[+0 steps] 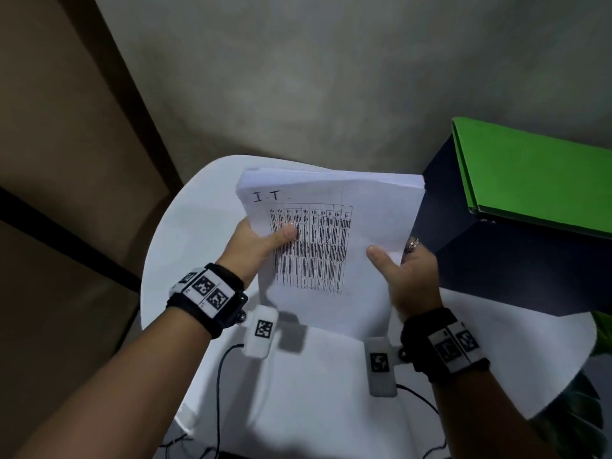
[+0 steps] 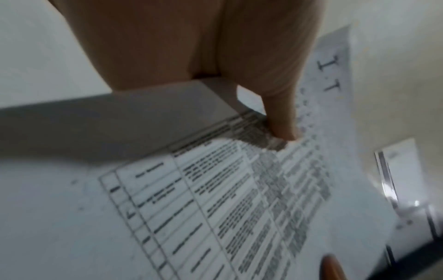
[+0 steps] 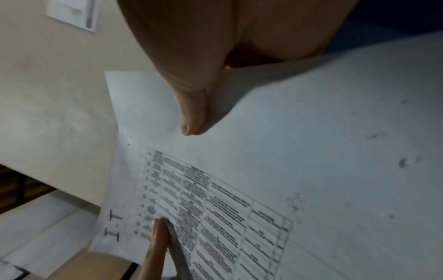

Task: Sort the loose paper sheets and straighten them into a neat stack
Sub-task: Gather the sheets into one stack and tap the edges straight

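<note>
Both hands, left [image 1: 256, 246] and right [image 1: 409, 276], grip a paper stack [image 1: 331, 233] marked "I.T" above the white table [image 1: 185, 226]. A dark box [image 1: 490, 260] carrying a green folder [image 1: 536, 173] crowds the stack's right edge.

White sheets [image 1: 331, 226], black table print; green folder [image 1: 530, 173].

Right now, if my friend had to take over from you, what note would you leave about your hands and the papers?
Left hand: holds the paper stack by its left edge, thumb on the printed table.
Right hand: holds the right edge, thumb on top.
The stack is lifted above the white table; top sheet reads "I.T".
Done: sheets gathered into both hands.
Left: far edges look uneven, so square them and lay the stack down.
</note>
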Demonstrator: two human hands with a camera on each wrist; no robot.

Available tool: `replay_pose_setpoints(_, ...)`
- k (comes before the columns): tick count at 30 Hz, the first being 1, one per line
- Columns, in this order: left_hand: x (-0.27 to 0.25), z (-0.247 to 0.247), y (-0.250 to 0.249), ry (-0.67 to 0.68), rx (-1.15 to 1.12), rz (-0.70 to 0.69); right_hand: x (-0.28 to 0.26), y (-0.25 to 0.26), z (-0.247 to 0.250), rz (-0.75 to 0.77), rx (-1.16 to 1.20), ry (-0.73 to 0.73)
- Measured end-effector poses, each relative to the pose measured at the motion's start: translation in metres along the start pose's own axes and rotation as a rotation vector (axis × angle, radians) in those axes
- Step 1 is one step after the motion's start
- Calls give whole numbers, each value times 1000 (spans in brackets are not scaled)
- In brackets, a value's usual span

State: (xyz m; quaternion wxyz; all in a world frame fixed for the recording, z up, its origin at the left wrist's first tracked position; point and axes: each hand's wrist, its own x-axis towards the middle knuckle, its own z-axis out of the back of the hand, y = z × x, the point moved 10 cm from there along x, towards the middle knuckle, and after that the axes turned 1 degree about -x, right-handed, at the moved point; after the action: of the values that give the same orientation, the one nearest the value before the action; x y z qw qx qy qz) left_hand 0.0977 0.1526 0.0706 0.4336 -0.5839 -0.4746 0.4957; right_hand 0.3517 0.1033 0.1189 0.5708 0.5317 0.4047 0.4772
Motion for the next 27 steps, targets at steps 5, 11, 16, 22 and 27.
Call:
replay_pose_setpoints(5,-20,3,-9,-256,102,-165,-12,-16,10,33,-242,-127)
replay_pose_setpoints(11,-37,-5,28,-170,136,-100,-41,-67,9,-123,-106,-156)
replay_pose_setpoints(16,-30,-5,29,-128,164,-85,-33,-73,13,-141,-13,-182)
replay_pose_setpoints(22,-36,-13,19,-164,165,-119,-31,-70,12,-149,-26,-207)
replay_pose_setpoints(27,-43,-10,25,-228,251,-213,-40,-68,8,-78,-167,-201)
